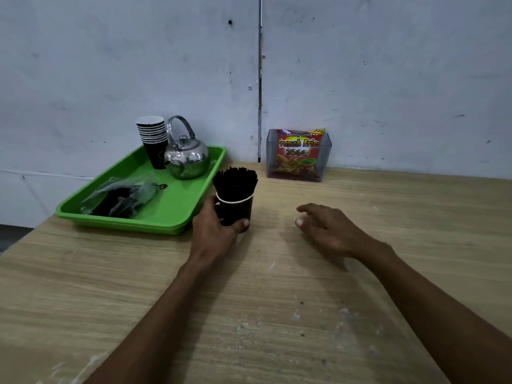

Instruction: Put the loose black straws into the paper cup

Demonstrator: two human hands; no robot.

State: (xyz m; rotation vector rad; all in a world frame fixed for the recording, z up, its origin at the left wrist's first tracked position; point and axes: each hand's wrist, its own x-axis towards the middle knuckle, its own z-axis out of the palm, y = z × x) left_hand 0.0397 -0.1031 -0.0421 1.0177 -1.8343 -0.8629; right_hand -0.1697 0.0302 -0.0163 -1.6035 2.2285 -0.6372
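Note:
A black paper cup (pixel 237 211) with a white rim stands upright on the wooden table, just right of the green tray. A thick bundle of black straws (pixel 235 182) stands in it and fans out above the rim. My left hand (pixel 214 228) is wrapped around the cup's left side and base, thumb across the front. My right hand (pixel 325 228) hovers low over the table to the right of the cup, fingers spread and loosely curled, holding nothing.
A green tray (pixel 177 214) at the back left holds a stack of paper cups (pixel 153 141), a steel kettle (pixel 186 156) and a clear plastic bag (pixel 122 196) with dark contents. A clear holder with a French fries packet (pixel 298 155) stands against the wall.

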